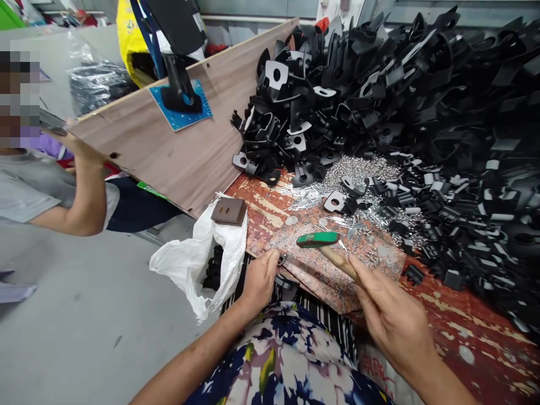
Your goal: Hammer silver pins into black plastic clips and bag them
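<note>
My right hand [394,315] is wrapped round the wooden handle of a hammer [317,240]; its head is green and hangs above a speckled stone slab [310,267]. At the near left edge of that slab, my left hand [259,281] is closed, pinching a small black plastic part [287,282] mostly hidden by the fingers and the edge. Thin metal pins [310,197] and small shiny metal pieces [358,170] lie heaped just beyond the slab. A black clip [337,202] with a pale holed plate sits among them.
Black plastic clips [392,79] are piled high at the back and right of the worn red table [447,315]. A wooden board [177,152] slants along the left. A white sack [181,259] holds black parts, with a brown block [229,211] at its rim. Another person [84,191] sits left.
</note>
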A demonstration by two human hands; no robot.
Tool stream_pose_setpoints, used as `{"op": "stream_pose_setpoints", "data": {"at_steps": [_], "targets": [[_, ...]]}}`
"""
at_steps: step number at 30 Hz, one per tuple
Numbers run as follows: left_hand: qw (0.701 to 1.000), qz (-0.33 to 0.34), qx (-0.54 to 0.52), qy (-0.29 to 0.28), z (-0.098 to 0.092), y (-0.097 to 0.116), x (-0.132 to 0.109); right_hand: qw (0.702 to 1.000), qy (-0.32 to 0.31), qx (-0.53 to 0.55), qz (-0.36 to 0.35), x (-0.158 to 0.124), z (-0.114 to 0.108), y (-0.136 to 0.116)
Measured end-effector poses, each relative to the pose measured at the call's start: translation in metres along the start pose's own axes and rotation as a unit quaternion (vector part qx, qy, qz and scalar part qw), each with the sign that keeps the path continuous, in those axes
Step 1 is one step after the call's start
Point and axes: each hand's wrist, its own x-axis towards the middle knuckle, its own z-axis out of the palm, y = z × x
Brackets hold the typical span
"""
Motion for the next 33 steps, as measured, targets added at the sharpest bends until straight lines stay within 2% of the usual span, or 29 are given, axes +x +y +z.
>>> {"op": "stream_pose_setpoints", "data": {"at_steps": [2,4,8,11,14,16,18,20,22,23,24,26,28,29,31,33], "targets": [[1.000,0.004,0.004,0.003,0.001,0.000,0.000,1.000,-0.012,-0.011,-0.011,-0.003,0.010,-0.008],[1.000,0.002,0.006,0.003,0.001,-0.001,0.000,0.998,-0.053,-0.014,-0.010,-0.006,0.020,-0.010],[1.000,-0.007,0.000,-0.019,0.001,-0.006,0.000,0.995,-0.085,0.032,0.036,-0.008,0.028,-0.001],[0.998,-0.020,-0.018,-0.051,-0.009,-0.002,-0.003,0.994,-0.088,-0.027,0.056,-0.006,0.035,0.008],[1.000,0.010,0.014,-0.024,-0.039,0.009,-0.011,0.989,-0.092,-0.107,0.043,-0.004,0.047,0.013],[0.991,0.046,0.111,0.056,-0.072,0.015,-0.017,0.987,-0.099,-0.119,0.037,-0.003,0.049,0.015],[0.961,0.046,0.244,0.121,-0.109,0.017,-0.020,0.989,-0.114,-0.093,0.030,0.002,0.042,0.018],[0.913,0.047,0.375,0.154,-0.141,0.014,-0.019,0.990,-0.126,-0.051,0.023,0.014,0.029,0.026],[0.878,0.075,0.438,0.176,-0.159,0.009,-0.016,0.993,-0.103,-0.045,0.027,0.036,0.016,0.040],[0.874,0.084,0.440,0.187,-0.162,0.007,-0.015,0.995,-0.077,-0.062,0.032,0.050,0.011,0.049],[0.883,0.089,0.420,0.191,-0.160,0.006,-0.013,0.994,-0.048,-0.088,0.037,0.065,0.008,0.059],[0.923,0.091,0.337,0.162,-0.144,0.005,-0.012,0.992,-0.023,-0.120,0.037,0.097,0.006,0.077],[0.963,0.099,0.238,0.084,-0.119,0.009,-0.010,0.993,-0.054,-0.096,0.032,0.123,0.008,0.090],[0.973,0.108,0.198,0.042,-0.105,0.011,-0.010,0.994,-0.074,-0.076,0.033,0.131,0.008,0.092],[0.980,0.129,0.150,-0.024,-0.077,0.017,-0.008,0.994,-0.092,-0.045,0.045,0.135,0.007,0.088],[0.977,0.153,0.139,-0.053,-0.052,0.022,-0.005,0.994,-0.084,-0.030,0.059,0.123,0.002,0.068]]}}
